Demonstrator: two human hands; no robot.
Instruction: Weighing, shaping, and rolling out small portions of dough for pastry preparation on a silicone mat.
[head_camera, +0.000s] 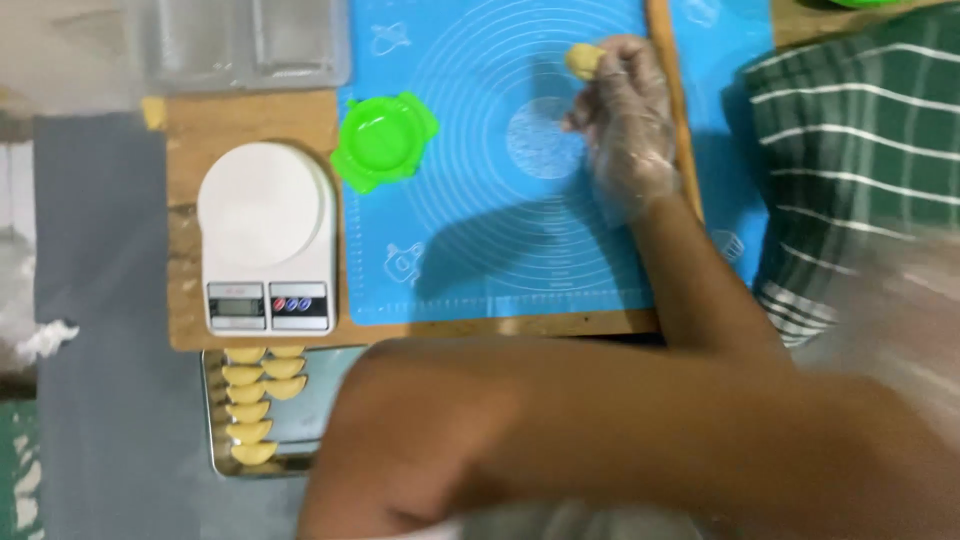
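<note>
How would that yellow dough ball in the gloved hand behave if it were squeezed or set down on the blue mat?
The dough ball is probably soft and easily dented: the folded pieces on the tray look shaped from similar dough. Being roundish, it might roll a little on the flat blue mat. It seems light, since the fingertips of the gloved hand alone hold it.

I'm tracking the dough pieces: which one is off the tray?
The dough lump pinched in the gloved hand above the blue mat; the folded crescents lie in the tray.
</note>
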